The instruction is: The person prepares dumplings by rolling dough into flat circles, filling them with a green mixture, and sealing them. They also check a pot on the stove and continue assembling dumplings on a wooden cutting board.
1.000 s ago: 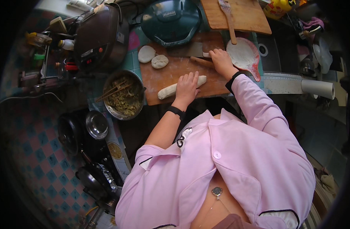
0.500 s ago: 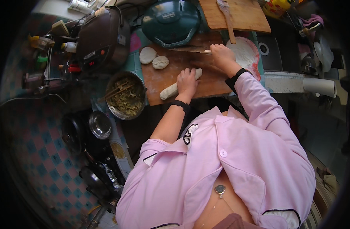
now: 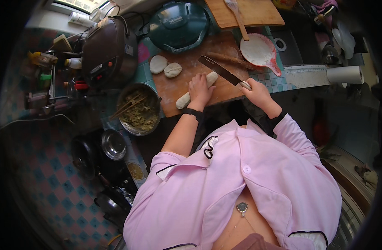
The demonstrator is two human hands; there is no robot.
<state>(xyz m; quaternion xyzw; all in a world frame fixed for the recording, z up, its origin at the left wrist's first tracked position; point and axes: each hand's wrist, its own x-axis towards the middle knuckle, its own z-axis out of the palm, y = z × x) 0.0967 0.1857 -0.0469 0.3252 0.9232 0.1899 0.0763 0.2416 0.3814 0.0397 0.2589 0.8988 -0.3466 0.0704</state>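
Note:
A pale roll of dough [image 3: 183,101] lies slantwise on the floured wooden board [image 3: 224,93]. My left hand [image 3: 200,91] rests over its middle with the fingers curved round it, so that part is hidden. In my right hand [image 3: 257,95] is the handle of a cleaver [image 3: 220,71], its dark blade pointing up and left above the board, just beyond the roll's far end. Two flattish dough pieces, one round and smooth [image 3: 158,65] and one oval with a creased top [image 3: 173,70], sit at the board's far left. A rolling pin [image 3: 228,59] lies behind the blade.
A metal bowl of greenish filling [image 3: 139,121] with chopsticks stands left of the board. Behind are a green electric griddle [image 3: 178,27] and a dark cooker [image 3: 107,54]. At the right are a red-rimmed dish of flour [image 3: 257,50], a spatula [image 3: 238,21] and a sink [image 3: 293,52].
My right hand has brought the cleaver from the board's far side back toward me and turned its blade up-left, uncovering the rolling pin. The left hand stays on the dough roll.

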